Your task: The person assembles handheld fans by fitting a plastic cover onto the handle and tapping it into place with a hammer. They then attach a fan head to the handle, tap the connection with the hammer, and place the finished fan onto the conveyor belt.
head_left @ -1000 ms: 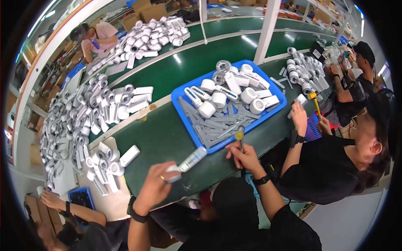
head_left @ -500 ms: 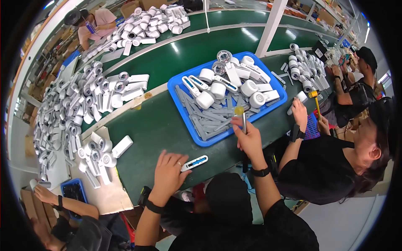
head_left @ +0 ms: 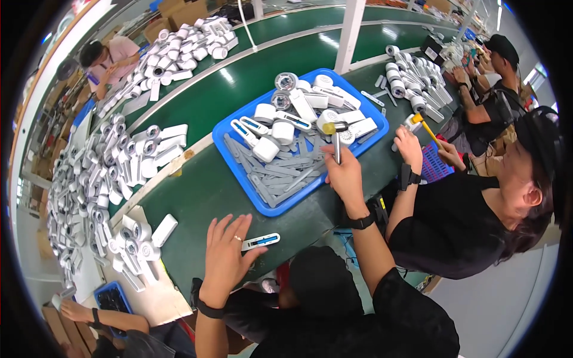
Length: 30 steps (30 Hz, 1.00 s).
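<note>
on the green tabletop (head_left: pixel 197 191), near the person, the left hand (head_left: pixel 225 256) rests flat with fingers spread wide, holding nothing. a slim white part with a blue stripe (head_left: pixel 261 241) lies just right of its fingertips, long axis running left to right. the right hand (head_left: pixel 343 173), farther off, grips a small mallet (head_left: pixel 336 138) over the blue tray (head_left: pixel 245 191) of white and grey parts.

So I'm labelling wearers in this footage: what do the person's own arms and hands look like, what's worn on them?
Both forearms are bare from the lower edge up. The left hand has a pale ring on one finger and a dark band at the wrist. The right hand has a black wristwatch just below it. Short black sleeves show at the upper arms, the right one most plainly. No gloves on either hand.
</note>
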Each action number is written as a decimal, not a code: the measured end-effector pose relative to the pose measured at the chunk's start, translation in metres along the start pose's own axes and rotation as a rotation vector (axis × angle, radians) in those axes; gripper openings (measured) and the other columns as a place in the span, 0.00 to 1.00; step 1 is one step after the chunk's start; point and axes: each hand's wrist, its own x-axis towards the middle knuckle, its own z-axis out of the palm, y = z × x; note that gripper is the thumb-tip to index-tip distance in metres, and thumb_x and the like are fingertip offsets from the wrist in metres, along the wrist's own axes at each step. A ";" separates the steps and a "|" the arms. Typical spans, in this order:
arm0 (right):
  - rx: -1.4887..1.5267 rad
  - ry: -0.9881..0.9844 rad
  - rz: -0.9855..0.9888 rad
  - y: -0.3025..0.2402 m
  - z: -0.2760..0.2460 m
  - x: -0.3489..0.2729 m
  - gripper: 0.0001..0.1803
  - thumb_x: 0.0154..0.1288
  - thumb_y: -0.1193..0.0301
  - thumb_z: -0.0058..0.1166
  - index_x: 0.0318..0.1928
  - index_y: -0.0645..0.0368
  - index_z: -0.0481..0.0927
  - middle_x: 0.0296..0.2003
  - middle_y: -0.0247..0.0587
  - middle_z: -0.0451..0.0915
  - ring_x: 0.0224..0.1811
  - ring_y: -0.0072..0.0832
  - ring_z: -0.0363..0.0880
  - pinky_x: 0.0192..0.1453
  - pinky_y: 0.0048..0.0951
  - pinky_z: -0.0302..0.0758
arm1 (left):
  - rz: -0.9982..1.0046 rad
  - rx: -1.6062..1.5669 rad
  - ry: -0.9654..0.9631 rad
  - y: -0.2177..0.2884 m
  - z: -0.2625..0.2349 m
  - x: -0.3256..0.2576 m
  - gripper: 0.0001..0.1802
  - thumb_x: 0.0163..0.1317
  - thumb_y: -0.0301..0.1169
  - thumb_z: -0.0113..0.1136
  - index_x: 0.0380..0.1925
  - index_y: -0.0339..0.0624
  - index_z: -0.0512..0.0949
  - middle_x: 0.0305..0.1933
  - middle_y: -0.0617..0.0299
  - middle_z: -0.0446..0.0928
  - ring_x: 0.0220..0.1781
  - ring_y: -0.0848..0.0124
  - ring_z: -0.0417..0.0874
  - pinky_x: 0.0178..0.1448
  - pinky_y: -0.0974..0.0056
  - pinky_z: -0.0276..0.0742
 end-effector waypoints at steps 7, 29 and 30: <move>0.485 -0.374 0.157 0.041 -0.026 -0.038 0.13 0.74 0.78 0.47 0.51 0.66 0.83 0.29 0.37 0.85 0.18 0.20 0.77 0.19 0.20 0.69 | 0.065 -0.208 -0.070 -0.014 0.040 0.111 0.19 0.63 0.29 0.71 0.53 0.37 0.84 0.51 0.46 0.86 0.54 0.48 0.86 0.58 0.52 0.82; 0.315 -0.450 0.080 0.062 -0.032 -0.048 0.11 0.66 0.81 0.47 0.40 0.66 0.84 0.31 0.38 0.86 0.22 0.19 0.80 0.23 0.23 0.74 | -0.150 -0.282 0.077 -0.005 0.144 0.193 0.11 0.68 0.33 0.64 0.42 0.38 0.89 0.39 0.44 0.86 0.44 0.44 0.87 0.50 0.48 0.82; 0.324 -0.455 0.083 0.064 -0.032 -0.048 0.11 0.67 0.81 0.47 0.41 0.66 0.84 0.32 0.38 0.86 0.22 0.18 0.80 0.23 0.23 0.74 | -0.167 -0.343 0.134 -0.009 0.131 0.187 0.11 0.68 0.31 0.63 0.43 0.38 0.89 0.40 0.43 0.87 0.44 0.43 0.87 0.50 0.47 0.82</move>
